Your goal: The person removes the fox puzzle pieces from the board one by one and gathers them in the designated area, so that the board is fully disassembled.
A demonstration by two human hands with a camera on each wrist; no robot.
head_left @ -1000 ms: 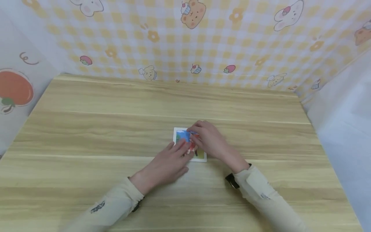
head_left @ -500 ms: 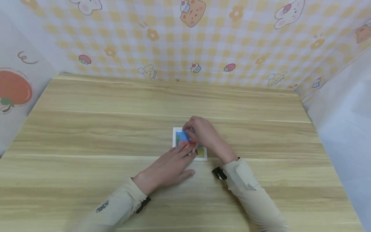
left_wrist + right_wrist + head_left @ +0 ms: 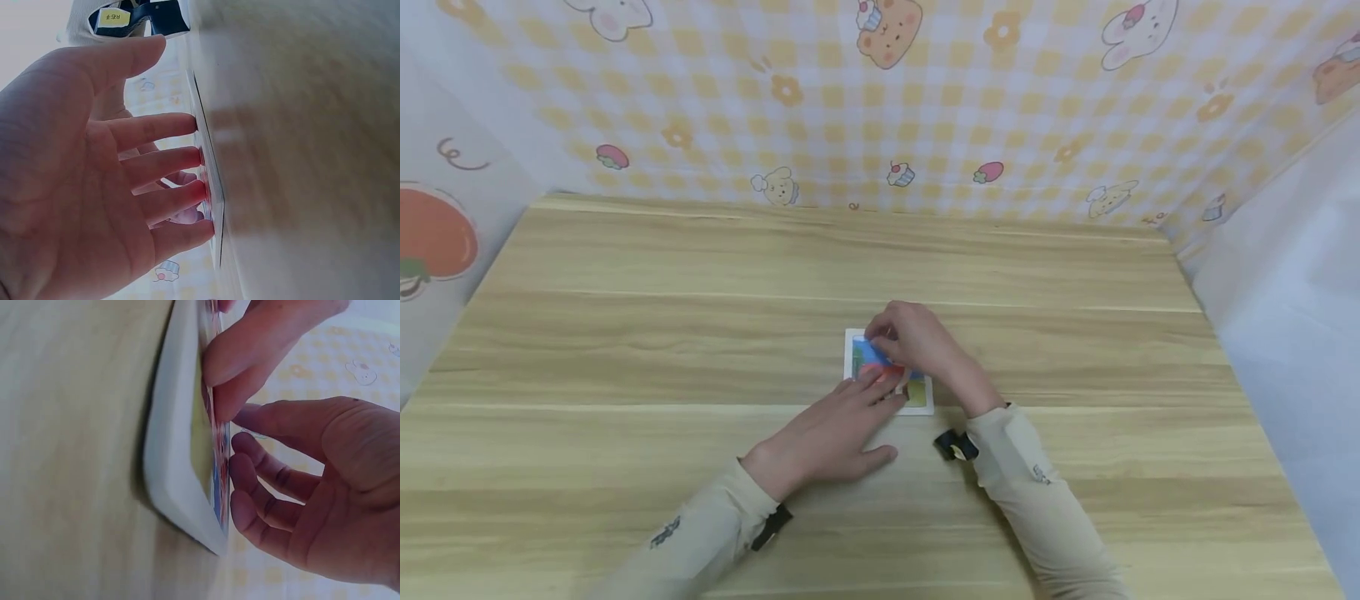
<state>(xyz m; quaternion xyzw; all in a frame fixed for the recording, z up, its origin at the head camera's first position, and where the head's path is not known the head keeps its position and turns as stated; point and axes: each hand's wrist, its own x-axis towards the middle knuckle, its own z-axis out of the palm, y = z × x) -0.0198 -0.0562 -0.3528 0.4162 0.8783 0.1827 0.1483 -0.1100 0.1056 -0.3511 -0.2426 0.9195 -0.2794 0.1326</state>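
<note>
Near the middle of the table [image 3: 647, 350], the left hand [image 3: 829, 433] rests straight fingertips on the near part of the picture [image 3: 863, 353]; a sideways push could slide the whole thing askew. Next comes that picture itself, flat and white-framed. Rightmost, the right hand [image 3: 921, 342] bends its fingers at the far part (I cannot tell whether they pinch anything); a hasty drag there could make the crowded fingers bump.

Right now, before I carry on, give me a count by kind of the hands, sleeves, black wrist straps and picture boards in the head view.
Hands: 2 (left hand, right hand)
Sleeves: 2 (left sleeve, right sleeve)
Black wrist straps: 2 (left strap, right strap)
Picture boards: 1 (white-bordered picture board)
Total: 7
</note>
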